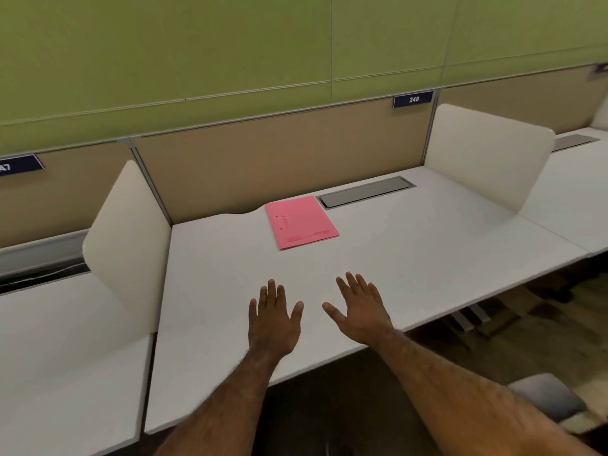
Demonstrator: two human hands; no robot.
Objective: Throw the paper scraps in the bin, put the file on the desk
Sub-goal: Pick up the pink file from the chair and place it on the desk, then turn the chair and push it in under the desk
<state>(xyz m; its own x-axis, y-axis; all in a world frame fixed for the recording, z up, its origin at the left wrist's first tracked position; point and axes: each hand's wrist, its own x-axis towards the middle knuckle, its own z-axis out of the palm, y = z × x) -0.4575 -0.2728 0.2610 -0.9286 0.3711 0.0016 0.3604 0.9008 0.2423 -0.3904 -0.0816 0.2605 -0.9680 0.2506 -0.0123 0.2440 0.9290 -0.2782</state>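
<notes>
A pink file (301, 222) lies flat on the white desk (411, 258), near the back partition and left of a grey cable hatch. My left hand (273, 320) and my right hand (360, 307) are stretched out side by side over the front of the desk, palms down, fingers straight and spread, holding nothing. Both hands are well short of the file. No paper scraps and no bin are in view.
White side dividers (131, 238) (487, 153) bound the desk left and right, with a tan back partition (279, 159) behind. The grey cable hatch (367, 191) is set into the desk. A grey seat (546, 399) shows at the lower right, beside the dark floor.
</notes>
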